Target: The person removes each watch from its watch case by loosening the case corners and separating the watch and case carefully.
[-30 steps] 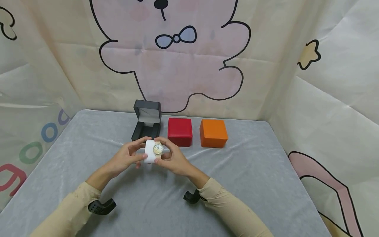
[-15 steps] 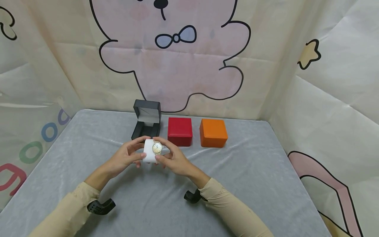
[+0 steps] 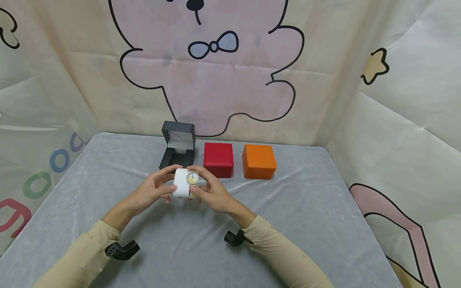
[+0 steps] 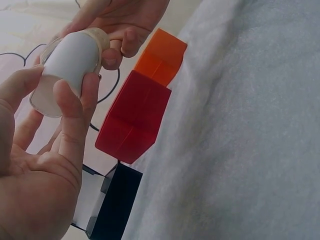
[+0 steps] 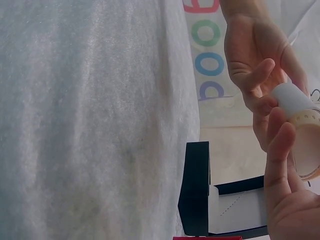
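Between both hands, above the table, is a small wristwatch [image 3: 192,178] with a round pale dial and a cream strap [image 5: 306,118]. It encircles the right end of a white watch holder [image 3: 181,183], a short roll shape. My left hand [image 3: 154,189] pinches the holder's left end between thumb and fingers. My right hand [image 3: 213,193] grips the strap at the other end, index finger above and thumb below the dial. Right behind the hands stands a dark grey watch box [image 3: 178,146], its lid raised and its inside dark.
A red box [image 3: 218,160] and an orange box [image 3: 259,161], both closed, stand beside the dark box near the back of the table. Grey cloth [image 3: 295,216] covers the table. Printed curtains [image 3: 223,88] hang behind it and on both sides.
The white holder has shifted slightly left, and the watch now sits a little farther toward its right end. The dial has tipped slightly. Both hands keep their hold; the boxes stay put.
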The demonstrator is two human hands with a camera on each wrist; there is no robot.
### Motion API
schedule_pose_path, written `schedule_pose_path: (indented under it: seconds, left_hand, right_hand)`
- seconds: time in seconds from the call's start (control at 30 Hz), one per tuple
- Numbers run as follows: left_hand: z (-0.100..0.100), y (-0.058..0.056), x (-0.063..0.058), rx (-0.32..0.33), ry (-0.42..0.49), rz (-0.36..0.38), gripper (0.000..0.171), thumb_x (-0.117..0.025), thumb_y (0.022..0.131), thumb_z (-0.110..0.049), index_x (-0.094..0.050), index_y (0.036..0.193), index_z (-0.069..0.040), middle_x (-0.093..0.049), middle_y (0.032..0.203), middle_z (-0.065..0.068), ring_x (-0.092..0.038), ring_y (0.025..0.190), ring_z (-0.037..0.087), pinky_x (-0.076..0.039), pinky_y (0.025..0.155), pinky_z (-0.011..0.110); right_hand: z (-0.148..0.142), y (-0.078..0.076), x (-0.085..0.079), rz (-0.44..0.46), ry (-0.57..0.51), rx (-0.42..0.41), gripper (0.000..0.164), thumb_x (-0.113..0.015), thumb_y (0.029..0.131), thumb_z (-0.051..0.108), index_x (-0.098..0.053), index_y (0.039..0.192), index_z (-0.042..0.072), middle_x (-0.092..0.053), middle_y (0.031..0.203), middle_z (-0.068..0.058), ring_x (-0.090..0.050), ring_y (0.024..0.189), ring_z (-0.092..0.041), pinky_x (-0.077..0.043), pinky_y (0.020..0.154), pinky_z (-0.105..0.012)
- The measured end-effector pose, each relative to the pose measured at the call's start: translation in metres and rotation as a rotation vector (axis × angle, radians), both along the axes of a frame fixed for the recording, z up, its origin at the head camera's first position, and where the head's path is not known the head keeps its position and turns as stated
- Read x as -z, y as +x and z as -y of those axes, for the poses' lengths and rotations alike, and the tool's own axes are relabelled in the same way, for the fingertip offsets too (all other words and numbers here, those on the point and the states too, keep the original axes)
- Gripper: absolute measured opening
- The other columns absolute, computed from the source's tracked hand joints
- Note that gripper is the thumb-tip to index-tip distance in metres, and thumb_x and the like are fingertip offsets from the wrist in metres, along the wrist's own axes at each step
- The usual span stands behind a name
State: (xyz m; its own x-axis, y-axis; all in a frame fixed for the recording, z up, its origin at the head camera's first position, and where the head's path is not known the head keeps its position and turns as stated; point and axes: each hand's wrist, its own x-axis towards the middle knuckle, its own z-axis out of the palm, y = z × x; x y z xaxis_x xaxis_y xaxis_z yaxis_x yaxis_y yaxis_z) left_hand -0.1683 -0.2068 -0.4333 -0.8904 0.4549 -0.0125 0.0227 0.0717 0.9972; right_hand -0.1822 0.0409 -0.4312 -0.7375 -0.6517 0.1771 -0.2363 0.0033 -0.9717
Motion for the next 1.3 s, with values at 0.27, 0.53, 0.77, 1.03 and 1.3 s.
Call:
schedule_pose_path:
  seconds: [0.27,0.53,0.77,1.03,1.3]
  left_hand:
    - [0.0017,-0.001,0.0007,-0.004,0.016,0.004,0.058,-0.06,0.101,-0.01,-0.035,0.154,-0.011,-0.053,0.139,0.004,-0.061,0.098,0.017,-0.058,0.063,0.029]
    - [0.0019,-0.0006,-0.0006,-0.013,0.022,0.003,0.056,-0.059,0.102,-0.01,-0.039,0.153,-0.018,-0.052,0.14,0.003,-0.062,0.098,0.016,-0.059,0.066,0.028]
    - [0.0019,-0.0006,-0.0015,-0.009,0.027,0.006,0.057,-0.058,0.102,-0.009,-0.037,0.154,-0.016,-0.052,0.14,0.002,-0.063,0.097,0.015,-0.059,0.067,0.028]
    - [0.0039,-0.0023,-0.0022,-0.011,0.041,0.034,0.054,-0.056,0.103,-0.01,-0.039,0.153,-0.02,-0.054,0.137,0.0,-0.062,0.093,0.014,-0.057,0.064,0.025]
    - [0.0062,-0.0032,-0.0006,-0.025,0.064,0.032,0.055,-0.055,0.103,-0.008,-0.037,0.154,-0.021,-0.053,0.138,-0.003,-0.061,0.098,0.013,-0.058,0.068,0.026]
  right_hand:
    - [0.0017,-0.0015,0.0012,0.015,-0.034,0.019,0.054,-0.057,0.1,0.001,-0.041,0.15,0.013,-0.048,0.138,-0.018,-0.065,0.088,-0.058,-0.054,0.063,-0.021]
    - [0.0009,-0.0026,0.0001,0.015,-0.036,0.031,0.055,-0.059,0.099,0.001,-0.043,0.15,0.012,-0.049,0.139,-0.016,-0.067,0.086,-0.05,-0.055,0.065,-0.022]
    - [0.0002,-0.0026,0.0,0.033,-0.062,0.017,0.055,-0.058,0.099,-0.001,-0.042,0.15,0.01,-0.048,0.139,-0.018,-0.061,0.09,-0.062,-0.055,0.065,-0.02]
    - [-0.0029,-0.0039,-0.0018,0.027,-0.053,0.032,0.055,-0.058,0.099,-0.002,-0.043,0.15,0.011,-0.05,0.135,-0.019,-0.066,0.088,-0.053,-0.055,0.065,-0.023]
    - [-0.0052,-0.0051,0.0006,0.036,-0.055,0.054,0.056,-0.059,0.098,-0.002,-0.044,0.15,0.01,-0.05,0.135,-0.02,-0.069,0.083,-0.028,-0.055,0.066,-0.024]
